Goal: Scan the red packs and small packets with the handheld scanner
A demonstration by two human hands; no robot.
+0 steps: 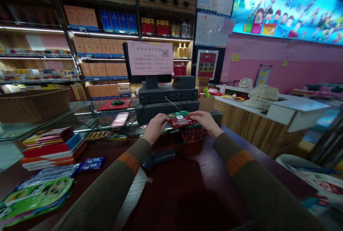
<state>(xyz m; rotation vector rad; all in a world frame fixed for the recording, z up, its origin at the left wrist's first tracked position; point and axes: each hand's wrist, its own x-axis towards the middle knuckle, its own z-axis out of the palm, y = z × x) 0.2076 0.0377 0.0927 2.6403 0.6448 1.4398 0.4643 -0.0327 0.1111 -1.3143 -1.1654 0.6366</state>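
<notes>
Both hands hold one red and green packet [181, 119] above the far edge of a dark wooden counter [187, 188]. The left hand [156, 126] grips the packet's left end, fingers curled and closed on it. The right hand [205, 120] grips the right end, fingers pinching its edge. The packet sits just above a stack of similar red packets [193, 133] resting on the counter, directly before a cash register [167, 99] with a pink notice [150, 58] fixed to its screen back. A handheld barcode scanner [158, 158] lies on the counter below the left wrist. At the left of the counter: a pile of flat coloured packs [53, 149], a purple packet [91, 163] and a green snack bag [36, 197]. Shelves of orange boxes [103, 70] stand behind the register.
</notes>
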